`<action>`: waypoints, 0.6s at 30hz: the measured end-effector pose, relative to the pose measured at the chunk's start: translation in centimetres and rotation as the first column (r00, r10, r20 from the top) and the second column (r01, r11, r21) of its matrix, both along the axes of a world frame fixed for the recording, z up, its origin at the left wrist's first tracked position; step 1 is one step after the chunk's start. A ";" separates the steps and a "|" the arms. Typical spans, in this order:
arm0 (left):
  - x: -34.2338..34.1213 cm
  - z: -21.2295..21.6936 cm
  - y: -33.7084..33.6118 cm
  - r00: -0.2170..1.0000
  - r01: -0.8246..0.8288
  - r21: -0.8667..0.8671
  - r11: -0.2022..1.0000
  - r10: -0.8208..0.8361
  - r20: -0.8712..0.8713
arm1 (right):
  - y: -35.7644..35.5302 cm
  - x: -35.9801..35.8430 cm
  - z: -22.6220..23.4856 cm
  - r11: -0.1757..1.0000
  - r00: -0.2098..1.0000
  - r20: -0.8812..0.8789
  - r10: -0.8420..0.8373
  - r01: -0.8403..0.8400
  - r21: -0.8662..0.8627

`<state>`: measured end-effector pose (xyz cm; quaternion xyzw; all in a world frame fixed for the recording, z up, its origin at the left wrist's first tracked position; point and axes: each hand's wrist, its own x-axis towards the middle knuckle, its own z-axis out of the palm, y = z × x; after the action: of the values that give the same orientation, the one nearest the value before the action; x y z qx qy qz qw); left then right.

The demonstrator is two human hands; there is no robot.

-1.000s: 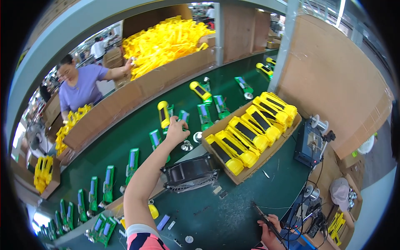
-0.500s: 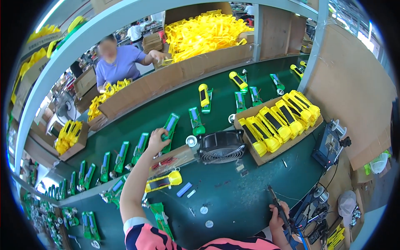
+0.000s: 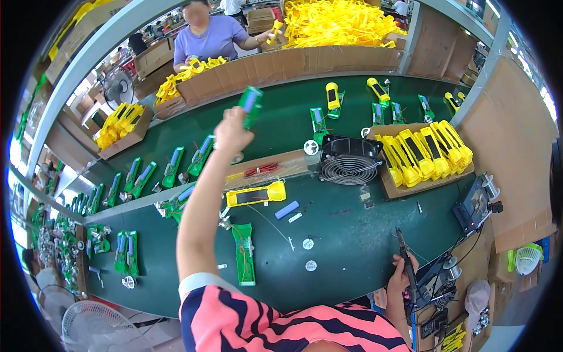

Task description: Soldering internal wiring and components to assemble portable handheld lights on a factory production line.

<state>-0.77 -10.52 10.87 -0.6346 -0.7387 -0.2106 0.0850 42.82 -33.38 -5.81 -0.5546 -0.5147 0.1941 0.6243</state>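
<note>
My left hand [image 3: 233,130] reaches out over the green belt, its fingers closed on a green plastic casing [image 3: 250,110] that carries a blue cylindrical cell. Low on the right, my right hand [image 3: 398,280] grips a soldering iron [image 3: 406,253], its tip pointing up and away over the table. Between my arms lie an open green casing [image 3: 243,258] with wires, a yellow casing [image 3: 255,195] with a dark panel, and a loose blue cell [image 3: 287,209]. Several round white discs [image 3: 308,244] lie nearby.
A black fan [image 3: 350,159] stands beside a carton of yellow casings [image 3: 427,154]. Green casings with cells line the belt [image 3: 281,120]. At right sits a soldering station [image 3: 471,202]. Across the belt, a person [image 3: 208,38] holds a yellow part by a heaped yellow pile [image 3: 340,23].
My view has shifted. My left hand has moved farther away and a little left, carrying the green casing. The person opposite has lifted a yellow part. My right hand keeps the soldering iron.
</note>
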 end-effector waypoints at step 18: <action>-16.2 -5.4 -33.7 0.718 -0.603 0.105 0.790 0.596 -0.360 | 0.7 0.2 0.6 0.999 0.996 0.074 0.046 -0.048 0.025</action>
<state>-16.98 -44.22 5.43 -0.3901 -0.8757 -0.0392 0.2818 43.02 -32.67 -5.22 -0.5407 -0.5527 0.1811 0.6077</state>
